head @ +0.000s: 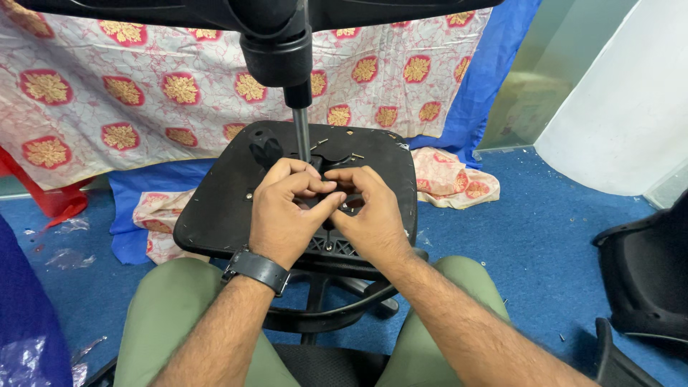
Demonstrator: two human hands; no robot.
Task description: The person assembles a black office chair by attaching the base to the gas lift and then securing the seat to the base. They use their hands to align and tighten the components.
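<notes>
A black chair seat (222, 208) lies upside down in front of the person, its flat underside facing up, propped above a black chair base (337, 308) that shows below its near edge. Both hands meet over the middle of this underside, towards its near edge. The left hand (283, 215) has its fingers curled in a narrow grip, thumb stretched towards the other hand, and a dark watch (256, 269) sits on its wrist. The right hand (373, 215) is just beside it, touching it at the fingertips, its fingers also bent tightly inward. Between them lies a small dark part (337, 188) of the mechanism fixed to the seat; the fingers hide most of it, so I cannot tell whether either hand actually clamps it or only presses on it.

A thin metal rod (302, 132) rises from the seat centre just beyond the hands, up into a black cylinder (276, 50) at the top edge of the view. A few small screws (356, 155) lie on the seat near its far edge, to the right of the rod. A black knob (266, 150) stands near the far left corner of the seat.

The blue floor (545, 244) carries a patterned cloth (143, 93) behind the seat. The person's green trousers (165, 315) frame the near side.
</notes>
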